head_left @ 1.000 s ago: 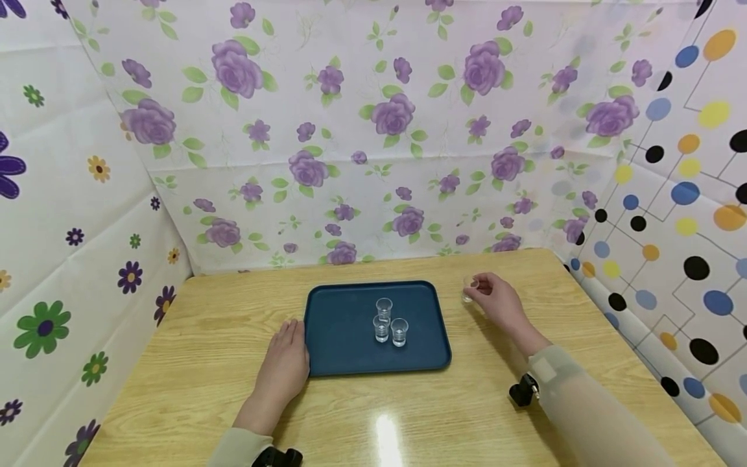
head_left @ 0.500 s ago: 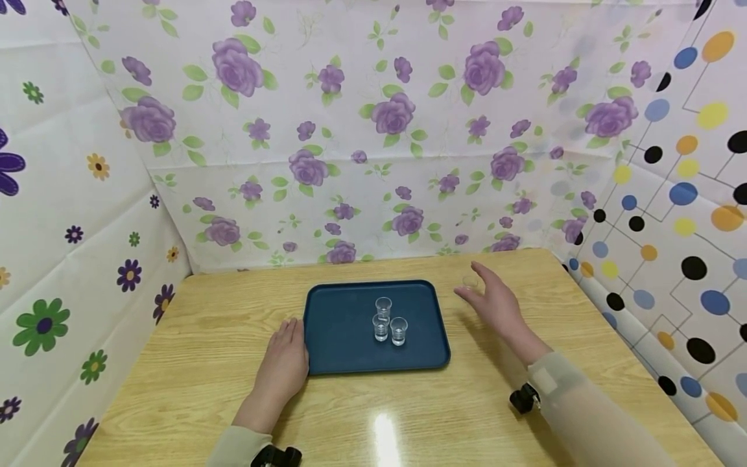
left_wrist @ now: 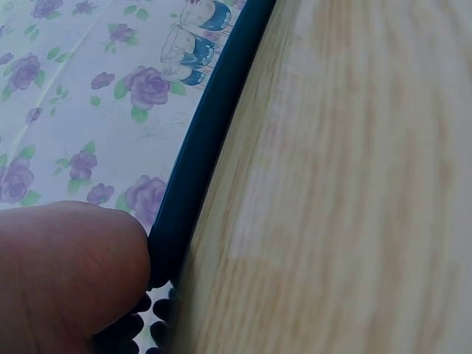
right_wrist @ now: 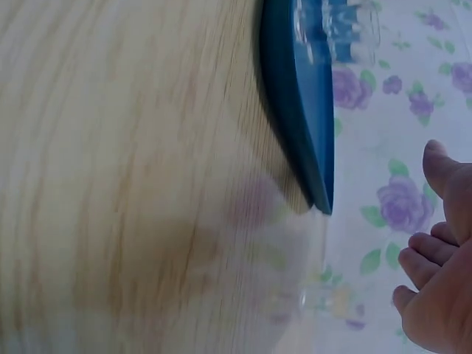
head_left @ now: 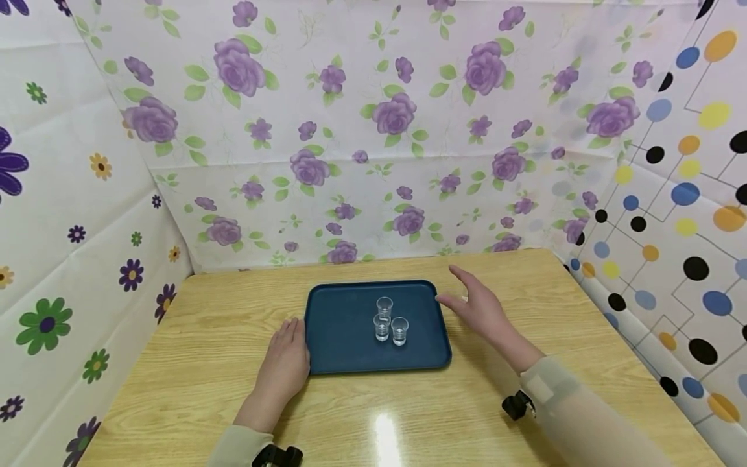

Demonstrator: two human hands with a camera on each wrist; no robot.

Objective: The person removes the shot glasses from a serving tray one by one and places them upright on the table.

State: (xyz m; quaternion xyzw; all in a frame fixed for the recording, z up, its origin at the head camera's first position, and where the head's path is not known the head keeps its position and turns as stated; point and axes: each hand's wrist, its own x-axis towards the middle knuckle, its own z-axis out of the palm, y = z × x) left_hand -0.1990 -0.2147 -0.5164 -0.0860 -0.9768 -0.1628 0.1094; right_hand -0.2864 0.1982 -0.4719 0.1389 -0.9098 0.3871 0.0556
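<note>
A dark blue tray (head_left: 341, 337) lies on the table. On its right half stand three small clear shot glasses: one behind (head_left: 384, 305), one at the front left (head_left: 381, 329) and one at the front right (head_left: 399, 332). My left hand (head_left: 284, 360) rests against the tray's left edge, fingers extended. Beyond the tray's right edge hovers my right hand (head_left: 481, 313), thumb and fingers spread, holding nothing. Another shot glass (right_wrist: 318, 296) stands on the table right of the tray; in the head view my right hand hides most of it.
The wooden table (head_left: 373, 402) extends around the tray on all sides. A flowered cloth (head_left: 362, 155) hangs behind its back edge. More patterned cloths close off the left and right. A bright reflection shows on the table's front part.
My right hand has let go of the shot glass on the table, spread its fingers and moved left toward the tray. My left hand, the tray and its glasses have stayed put.
</note>
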